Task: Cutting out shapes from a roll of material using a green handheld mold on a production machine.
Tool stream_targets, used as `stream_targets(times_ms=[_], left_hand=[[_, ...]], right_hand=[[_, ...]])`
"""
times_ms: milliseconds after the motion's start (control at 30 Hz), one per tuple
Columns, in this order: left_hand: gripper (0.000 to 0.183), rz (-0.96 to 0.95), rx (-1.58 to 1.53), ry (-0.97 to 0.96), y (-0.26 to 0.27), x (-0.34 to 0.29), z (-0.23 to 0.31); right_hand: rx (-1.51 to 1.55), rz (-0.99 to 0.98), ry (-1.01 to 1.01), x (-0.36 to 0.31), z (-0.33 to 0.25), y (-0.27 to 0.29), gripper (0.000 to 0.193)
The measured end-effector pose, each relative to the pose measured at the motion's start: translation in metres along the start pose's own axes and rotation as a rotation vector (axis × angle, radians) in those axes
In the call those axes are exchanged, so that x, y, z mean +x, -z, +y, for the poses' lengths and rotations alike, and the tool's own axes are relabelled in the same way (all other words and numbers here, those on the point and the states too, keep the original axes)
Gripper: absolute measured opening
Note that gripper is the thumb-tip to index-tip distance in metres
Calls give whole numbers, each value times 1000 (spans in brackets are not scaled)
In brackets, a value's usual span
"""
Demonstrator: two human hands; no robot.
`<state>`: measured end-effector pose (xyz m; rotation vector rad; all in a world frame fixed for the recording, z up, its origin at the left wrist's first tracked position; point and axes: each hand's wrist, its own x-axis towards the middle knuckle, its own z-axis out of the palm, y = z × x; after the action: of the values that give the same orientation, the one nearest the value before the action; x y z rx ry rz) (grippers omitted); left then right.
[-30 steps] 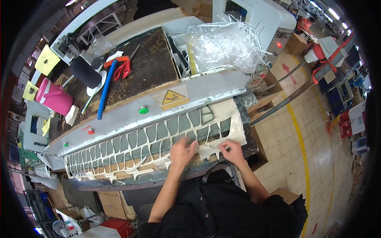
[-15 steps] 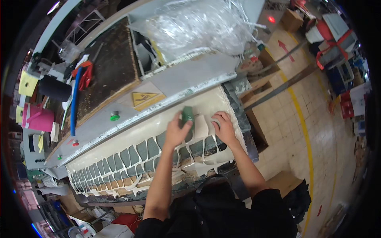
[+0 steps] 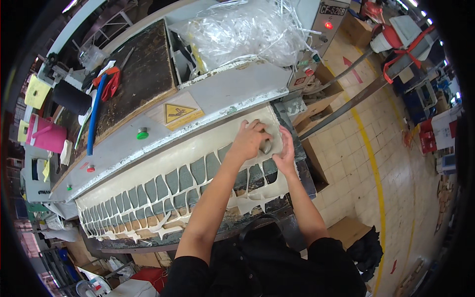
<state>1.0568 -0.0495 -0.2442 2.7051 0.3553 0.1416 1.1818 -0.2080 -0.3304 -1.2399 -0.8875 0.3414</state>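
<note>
A cream sheet (image 3: 193, 147) lies along the press bed, its near side cut into a lattice of thin strips with a dark green surface (image 3: 171, 180) showing through the holes. My left hand (image 3: 250, 142) is over the sheet's right end, fingers curled round a small green block (image 3: 265, 147) that is mostly hidden. Close by on the right, my right hand (image 3: 285, 152) stands on edge at the sheet's right border. Its fingers are stretched and its thumb is apart, with nothing seen in them.
Behind the sheet runs a grey press beam (image 3: 222, 96) with a green button (image 3: 142, 133) and a yellow warning sign (image 3: 179, 113). Clear plastic bags (image 3: 242, 37) are heaped above it. A blue tube (image 3: 97, 115) and a pink bucket (image 3: 47, 132) are at the left.
My left hand has moved right with the green block, curling further over it. My right hand has turned on edge. The loose cream piece between my hands no longer shows.
</note>
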Motion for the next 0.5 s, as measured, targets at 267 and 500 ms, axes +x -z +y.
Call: stream_targets(times_ms=[267,500], left_hand=[[65,349,-92,686,-33,-64,34],[69,309,-133,912,-55,-68,31]], right_hand=[[-558,-421,-114,8,-12,13,83],[-594,-489,-106,14,-14,9,78]])
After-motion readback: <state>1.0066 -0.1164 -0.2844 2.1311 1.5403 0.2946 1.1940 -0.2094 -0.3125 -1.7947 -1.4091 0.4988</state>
